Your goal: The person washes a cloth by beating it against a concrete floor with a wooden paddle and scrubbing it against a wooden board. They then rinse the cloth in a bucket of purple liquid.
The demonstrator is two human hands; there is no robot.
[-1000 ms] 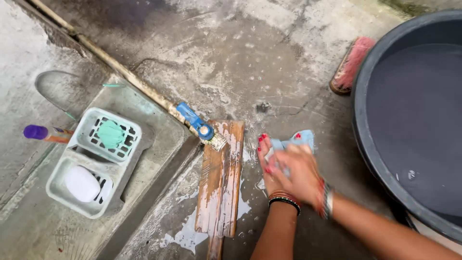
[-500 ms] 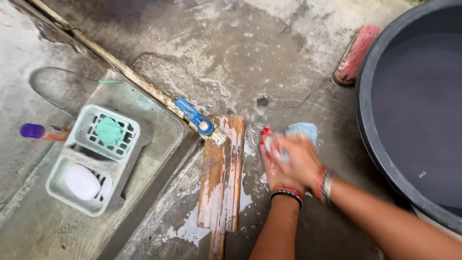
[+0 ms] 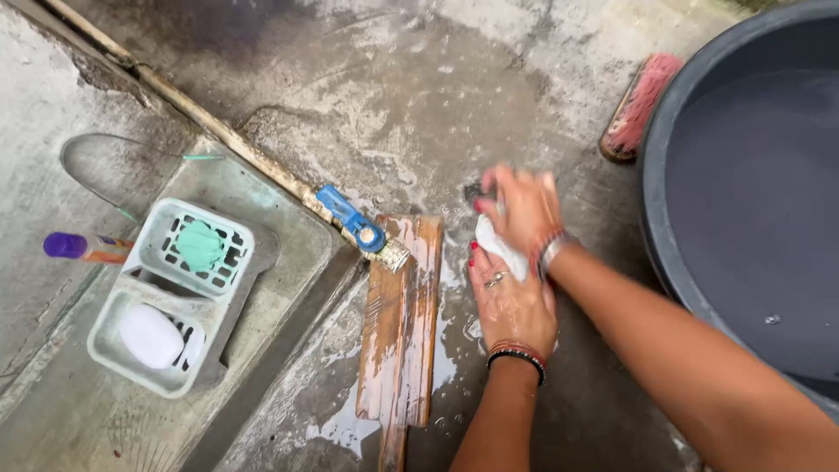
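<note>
A small pale blue-white cloth (image 3: 492, 240) lies on the wet concrete floor, mostly covered by both hands. My left hand (image 3: 509, 301) presses flat on its near end, fingers pointing away from me. Just beyond it, my right hand (image 3: 523, 208) is blurred and closed over the cloth's far end. A wet wooden board (image 3: 400, 319) lies flat immediately to the left of my hands. A blue-handled tap (image 3: 357, 225) on a pipe ends over the board's top corner.
A big dark tub of water (image 3: 743, 218) fills the right side. A pink-bristled scrub brush (image 3: 636, 109) lies by its rim. At left, a pale soap tray (image 3: 170, 293) holds a green and a white soap bar, beside a purple-capped bottle (image 3: 80, 247).
My right hand has slid away from me up the cloth, leaving my left hand uncovered. The cloth now shows less blue and is bunched between the hands.
</note>
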